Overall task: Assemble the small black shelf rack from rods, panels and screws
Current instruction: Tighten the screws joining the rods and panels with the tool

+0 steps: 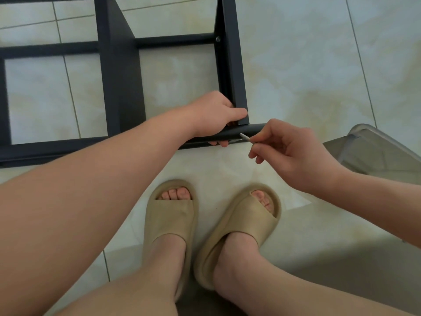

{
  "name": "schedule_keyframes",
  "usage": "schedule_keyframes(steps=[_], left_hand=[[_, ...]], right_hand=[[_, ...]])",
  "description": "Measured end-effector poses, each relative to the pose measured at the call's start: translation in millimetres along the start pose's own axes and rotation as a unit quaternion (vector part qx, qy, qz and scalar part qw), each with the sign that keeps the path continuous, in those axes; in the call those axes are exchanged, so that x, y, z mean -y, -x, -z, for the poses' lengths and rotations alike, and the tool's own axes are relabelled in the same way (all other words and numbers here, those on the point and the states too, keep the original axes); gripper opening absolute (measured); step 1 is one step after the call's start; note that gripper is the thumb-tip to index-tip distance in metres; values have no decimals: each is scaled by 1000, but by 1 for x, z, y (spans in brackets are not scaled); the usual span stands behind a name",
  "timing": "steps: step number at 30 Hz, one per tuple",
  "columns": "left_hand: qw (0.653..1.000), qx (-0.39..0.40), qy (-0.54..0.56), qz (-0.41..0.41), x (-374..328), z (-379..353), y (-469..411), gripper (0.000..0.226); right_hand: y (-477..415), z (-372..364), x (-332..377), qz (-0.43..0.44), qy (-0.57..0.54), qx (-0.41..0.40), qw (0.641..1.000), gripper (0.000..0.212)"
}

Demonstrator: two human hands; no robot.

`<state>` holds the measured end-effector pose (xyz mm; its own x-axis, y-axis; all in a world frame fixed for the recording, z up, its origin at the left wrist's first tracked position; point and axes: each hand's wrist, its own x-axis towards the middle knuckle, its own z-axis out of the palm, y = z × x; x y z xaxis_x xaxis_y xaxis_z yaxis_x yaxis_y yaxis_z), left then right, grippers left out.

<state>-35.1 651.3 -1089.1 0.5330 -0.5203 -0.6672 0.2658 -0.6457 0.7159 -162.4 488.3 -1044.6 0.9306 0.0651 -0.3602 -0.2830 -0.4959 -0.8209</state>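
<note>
Carefully: your left hand [214, 115] grips the black metal rack corner [244, 119]; the thin silver screw [245, 137] your right hand [293, 151] pinches could enter crooked.

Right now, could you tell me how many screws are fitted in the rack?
1: a screw in the right panel, at the end of the far rod. The right hand pinches a silver pin, perhaps another. More may hide behind the left hand gripping the rack.
</note>
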Motion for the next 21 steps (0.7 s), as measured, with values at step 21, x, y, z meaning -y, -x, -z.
schedule_keyframes(steps=[21], left_hand=[[1000, -7, 11, -18, -1, 0, 0, 43]], right_hand=[[-17, -9, 5, -20, 84, -13, 996, 21]])
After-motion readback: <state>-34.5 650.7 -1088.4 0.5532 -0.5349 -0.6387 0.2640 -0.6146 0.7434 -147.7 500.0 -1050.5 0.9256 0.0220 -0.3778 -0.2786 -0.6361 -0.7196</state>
